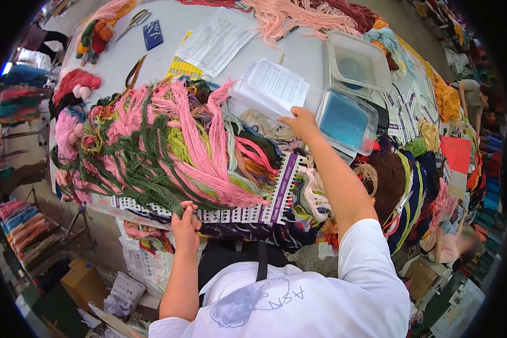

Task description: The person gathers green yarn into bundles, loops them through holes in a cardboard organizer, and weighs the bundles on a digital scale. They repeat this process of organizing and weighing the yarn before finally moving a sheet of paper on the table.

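My left hand [186, 224] is at the table's front edge, its fingers bent together against the lower end of the dark green yarn [146, 152]. Pink yarn [200, 129] lies in long strands beside and under the green. Below the heap run white cards with punched holes, and one with a purple stripe [283, 188] stands at its right end. My right hand [299, 123] reaches forward, thumb and fingers at the lower right corner of a stack of printed sheets [270, 84]. Right of that hand sits a clear plastic box with a blue bottom [346, 119].
Behind are scissors [134, 23], a dark blue phone-like object [152, 35], a printed sheet [217, 42], an empty clear container [359, 59] and peach yarn [298, 17]. Dark yarn bundles [386, 183] lie at right. Other people are at the right edge, and a cardboard box [84, 280] stands lower left.
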Tool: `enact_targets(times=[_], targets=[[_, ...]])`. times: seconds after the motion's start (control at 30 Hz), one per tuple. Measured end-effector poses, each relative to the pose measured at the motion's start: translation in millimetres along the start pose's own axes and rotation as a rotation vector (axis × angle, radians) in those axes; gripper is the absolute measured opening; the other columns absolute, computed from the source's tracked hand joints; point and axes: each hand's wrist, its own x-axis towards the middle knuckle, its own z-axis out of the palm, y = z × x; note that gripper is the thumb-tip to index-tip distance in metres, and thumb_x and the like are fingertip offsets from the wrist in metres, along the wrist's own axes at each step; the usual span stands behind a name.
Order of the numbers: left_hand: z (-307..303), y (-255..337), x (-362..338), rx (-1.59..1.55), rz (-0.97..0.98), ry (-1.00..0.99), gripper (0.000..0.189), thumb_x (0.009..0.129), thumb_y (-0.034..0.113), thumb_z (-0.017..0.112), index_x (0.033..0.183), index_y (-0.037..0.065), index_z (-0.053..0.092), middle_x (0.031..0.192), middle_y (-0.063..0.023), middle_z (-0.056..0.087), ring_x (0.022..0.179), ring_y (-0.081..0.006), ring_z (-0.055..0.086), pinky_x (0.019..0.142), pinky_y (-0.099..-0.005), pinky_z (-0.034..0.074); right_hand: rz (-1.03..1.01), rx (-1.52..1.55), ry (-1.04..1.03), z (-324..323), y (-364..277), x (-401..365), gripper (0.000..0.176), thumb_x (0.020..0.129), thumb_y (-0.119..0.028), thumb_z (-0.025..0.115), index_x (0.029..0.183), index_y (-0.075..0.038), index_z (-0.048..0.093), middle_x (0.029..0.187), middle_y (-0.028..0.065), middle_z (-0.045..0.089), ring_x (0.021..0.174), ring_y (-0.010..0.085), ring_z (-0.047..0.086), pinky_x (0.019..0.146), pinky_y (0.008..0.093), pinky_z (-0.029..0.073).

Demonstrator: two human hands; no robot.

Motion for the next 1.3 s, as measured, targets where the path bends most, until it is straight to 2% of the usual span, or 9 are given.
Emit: enact_targets(times=[0.03, 0.13, 0.2, 0.3, 0.5, 0.6, 0.7, 0.9, 1.3], targets=[[1, 0, 1, -0.001, -0.001, -0.004, 0.01, 0.09, 0.007, 0.045, 0.098, 0.006, 0.052, 0.089, -0.0039, 0.055, 0.043, -0.0032, 0.03, 0.042, -0.022, 0.029, -0.131, 0.183, 0.116, 7, 8, 1, 0.038, 0.077, -0.039, 0.065, 0.071, -0.001, 0.06, 0.067, 0.013, 0.058, 0.061, 0.029, 0.052, 0.06, 0.0346, 0.043], [2, 1, 4, -0.011, -0.015, -0.002, 0.011, 0.091, 0.008, 0.045, 0.098, 0.006, 0.053, 0.089, -0.0039, 0.055, 0.043, -0.0034, 0.03, 0.042, -0.022, 0.03, -0.084, 0.428, 0.053, 10, 23, 16, 0.042, 0.081, -0.043, 0.06, 0.075, -0.001, 0.062, 0.068, 0.0146, 0.058, 0.06, 0.0277, 0.051, 0.06, 0.0341, 0.043], [2, 2, 6, 0.008, -0.025, 0.008, 0.012, 0.091, 0.009, 0.045, 0.098, 0.006, 0.054, 0.089, -0.004, 0.055, 0.043, -0.0035, 0.03, 0.042, -0.0218, 0.03, -0.057, 0.389, 0.027, 3, 30, 28, 0.046, 0.084, -0.045, 0.055, 0.073, -0.001, 0.06, 0.066, 0.0168, 0.057, 0.061, 0.0294, 0.052, 0.059, 0.0357, 0.043], [1, -1, 10, 0.008, -0.027, 0.017, 0.012, 0.091, 0.009, 0.045, 0.098, 0.006, 0.054, 0.088, -0.004, 0.056, 0.043, -0.0033, 0.03, 0.043, -0.0218, 0.03, -0.157, 0.033, 0.033, -37, 3, 28, 0.039, 0.086, -0.04, 0.051, 0.077, -0.003, 0.058, 0.073, 0.017, 0.057, 0.07, 0.0325, 0.055, 0.063, 0.0383, 0.043], [6, -5, 15, 0.024, -0.068, 0.002, 0.012, 0.091, 0.008, 0.044, 0.098, 0.007, 0.053, 0.086, -0.0028, 0.056, 0.043, -0.0043, 0.03, 0.042, -0.0221, 0.029, -0.577, -0.227, 0.362, -118, -49, 56, 0.023, 0.085, -0.028, 0.051, 0.083, -0.007, 0.061, 0.084, 0.0108, 0.059, 0.083, 0.0306, 0.056, 0.068, 0.0407, 0.045], [7, -10, 18, 0.038, -0.084, -0.004, 0.012, 0.091, 0.008, 0.044, 0.098, 0.007, 0.053, 0.085, -0.0026, 0.056, 0.043, -0.004, 0.03, 0.042, -0.0221, 0.029, -0.648, -0.36, 0.465, -137, -76, 68, 0.02, 0.084, -0.026, 0.053, 0.083, -0.009, 0.062, 0.083, 0.0072, 0.061, 0.084, 0.027, 0.057, 0.07, 0.0395, 0.046], [10, -10, 18, 0.035, -0.089, -0.02, 0.01, 0.092, 0.009, 0.044, 0.096, 0.007, 0.053, 0.084, -0.0021, 0.056, 0.043, -0.004, 0.029, 0.042, -0.0219, 0.029, -0.621, -0.481, 0.349, -147, -109, 60, 0.02, 0.084, -0.025, 0.053, 0.088, -0.01, 0.065, 0.087, 0.006, 0.062, 0.085, 0.0258, 0.057, 0.073, 0.0374, 0.046], [3, -9, 20, 0.072, -0.086, 0.009, 0.009, 0.091, 0.011, 0.046, 0.094, 0.009, 0.054, 0.083, -0.0004, 0.056, 0.042, -0.0046, 0.027, 0.043, -0.0224, 0.028, -0.753, -0.492, 0.391, -134, -111, 71, 0.019, 0.084, -0.026, 0.053, 0.089, -0.013, 0.065, 0.085, 0.0017, 0.062, 0.088, 0.022, 0.057, 0.08, 0.0372, 0.043], [0, -10, 20, 0.06, -0.131, 0.025, 0.009, 0.09, 0.011, 0.047, 0.095, 0.008, 0.055, 0.084, -0.0009, 0.056, 0.042, -0.0049, 0.026, 0.043, -0.0229, 0.027, -0.75, -0.573, 0.351, -125, -113, 68, 0.016, 0.083, -0.024, 0.054, 0.087, -0.014, 0.065, 0.081, 0.0018, 0.059, 0.088, 0.0214, 0.055, 0.076, 0.0369, 0.044]])
